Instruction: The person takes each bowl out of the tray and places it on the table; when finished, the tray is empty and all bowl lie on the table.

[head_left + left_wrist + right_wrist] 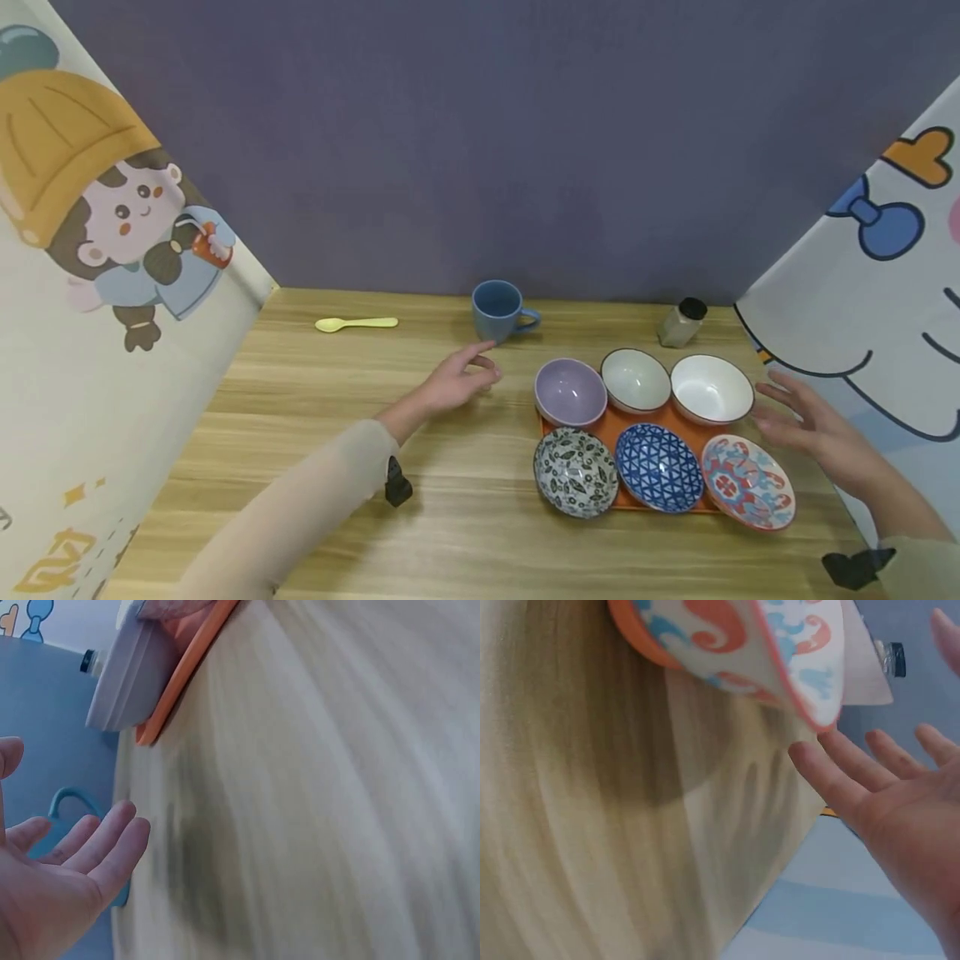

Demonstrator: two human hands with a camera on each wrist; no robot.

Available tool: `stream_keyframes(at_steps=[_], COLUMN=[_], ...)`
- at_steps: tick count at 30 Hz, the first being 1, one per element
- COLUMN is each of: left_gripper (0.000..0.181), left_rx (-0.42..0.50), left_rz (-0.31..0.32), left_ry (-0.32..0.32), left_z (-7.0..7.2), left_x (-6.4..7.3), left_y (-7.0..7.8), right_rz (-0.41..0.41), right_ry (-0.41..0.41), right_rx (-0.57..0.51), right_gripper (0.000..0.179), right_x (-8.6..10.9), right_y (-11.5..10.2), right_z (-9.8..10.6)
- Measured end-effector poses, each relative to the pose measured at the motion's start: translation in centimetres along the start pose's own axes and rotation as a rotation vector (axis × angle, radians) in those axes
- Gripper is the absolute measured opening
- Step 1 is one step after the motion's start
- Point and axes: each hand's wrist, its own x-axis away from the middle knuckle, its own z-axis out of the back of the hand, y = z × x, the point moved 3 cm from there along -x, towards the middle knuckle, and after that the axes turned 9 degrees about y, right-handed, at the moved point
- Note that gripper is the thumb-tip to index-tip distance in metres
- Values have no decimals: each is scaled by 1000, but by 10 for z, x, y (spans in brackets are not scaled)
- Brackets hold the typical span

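Note:
My left hand (459, 377) hovers over the table in front of the blue mug (497, 310), fingers loosely spread and holding nothing. Beside the white bowl (712, 389), my right hand (813, 425) is held with fingers apart, also holding nothing. Between the hands lies an orange tray (628, 503), largely hidden under two rows of bowls. A purple bowl (571, 392) and a pale green bowl (635, 381) share the back row with the white one. In front are a black-and-white leaf bowl (576, 472), a blue patterned bowl (659, 467) and a tilted red-and-blue patterned bowl (748, 482).
A yellow spoon (356, 324) lies at the back left of the wooden table (450, 533). A black-capped jar (682, 322) stands behind the white bowl. A dark blue-grey panel (480, 150) rises at the back, with cartoon-printed panels on both sides.

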Motion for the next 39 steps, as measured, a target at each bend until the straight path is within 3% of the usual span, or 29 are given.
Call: stream_keyframes(at_steps=[11, 18, 23, 30, 39], left_gripper=[73, 72, 77, 77, 71], left_rx=[243, 243, 241, 266, 269], left_rz=[129, 206, 221, 233, 237], left_ry=[-78, -90, -95, -110, -93], left_z=[-29, -50, -62, -72, -78], left_x=[-12, -18, -17, -16, -16], left_y=[-10, -9, -7, -9, -7], right_rz=[-42, -90, -100, -55, -9], right_ry=[-106, -116, -117, -156, -187], right_rx=[-222, -265, -239, -323, -336], right_gripper=[88, 84, 82, 82, 93], right_x=[-2, -3, -1, 2, 1], right_y=[19, 22, 22, 25, 34], right_z=[-6, -12, -16, -16, -17])
